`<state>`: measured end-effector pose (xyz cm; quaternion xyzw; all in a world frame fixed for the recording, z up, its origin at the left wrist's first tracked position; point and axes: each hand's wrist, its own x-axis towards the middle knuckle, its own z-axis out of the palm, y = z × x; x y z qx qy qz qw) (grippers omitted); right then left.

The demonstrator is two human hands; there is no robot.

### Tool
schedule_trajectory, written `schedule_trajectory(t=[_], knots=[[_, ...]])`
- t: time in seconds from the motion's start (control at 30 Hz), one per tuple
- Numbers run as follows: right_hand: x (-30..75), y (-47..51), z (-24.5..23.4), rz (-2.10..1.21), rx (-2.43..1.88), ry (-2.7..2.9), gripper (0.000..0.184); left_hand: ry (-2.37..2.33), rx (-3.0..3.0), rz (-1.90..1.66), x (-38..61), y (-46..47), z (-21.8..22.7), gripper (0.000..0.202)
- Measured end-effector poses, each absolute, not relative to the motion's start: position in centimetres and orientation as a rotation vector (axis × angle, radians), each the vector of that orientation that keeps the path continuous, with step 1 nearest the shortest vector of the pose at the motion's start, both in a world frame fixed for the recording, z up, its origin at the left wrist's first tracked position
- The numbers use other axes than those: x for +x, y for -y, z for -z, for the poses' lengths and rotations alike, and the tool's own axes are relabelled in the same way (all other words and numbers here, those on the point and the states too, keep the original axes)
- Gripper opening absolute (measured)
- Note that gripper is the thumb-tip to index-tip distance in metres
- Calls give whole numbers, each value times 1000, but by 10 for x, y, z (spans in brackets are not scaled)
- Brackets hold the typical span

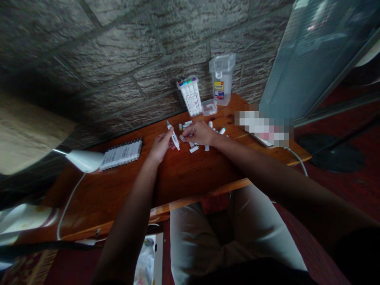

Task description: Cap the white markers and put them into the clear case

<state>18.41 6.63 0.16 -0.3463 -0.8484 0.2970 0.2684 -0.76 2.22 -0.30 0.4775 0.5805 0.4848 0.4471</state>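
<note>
My left hand point(161, 148) is closed around a white marker point(175, 140) with dark print on its barrel. The marker slants, its grey end up and a red-tinted end down. Just to the right, my right hand point(201, 133) pinches a small whitish marker cap point(182, 138) between thumb and fingers. Several loose white caps point(194, 149) with coloured ends lie under and around that hand, which hides some of them. Farther left, a row of white markers point(121, 155) lies side by side on the wooden table point(178, 178).
Against the stone wall stand a box of upright markers point(191, 97) with coloured tops and a see-through plastic case point(223, 77). A see-through lid point(209, 108) lies between them. A white lamp point(84, 159) is at left; a blurred-out object point(264, 128) with a cable is at right.
</note>
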Motion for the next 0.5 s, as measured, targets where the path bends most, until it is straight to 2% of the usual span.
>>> schedule_trajectory(t=[0.5], knots=[[185,-70,0,-651,-984,2359,15,-1429,1252,-1168,-13,-24,8,52]])
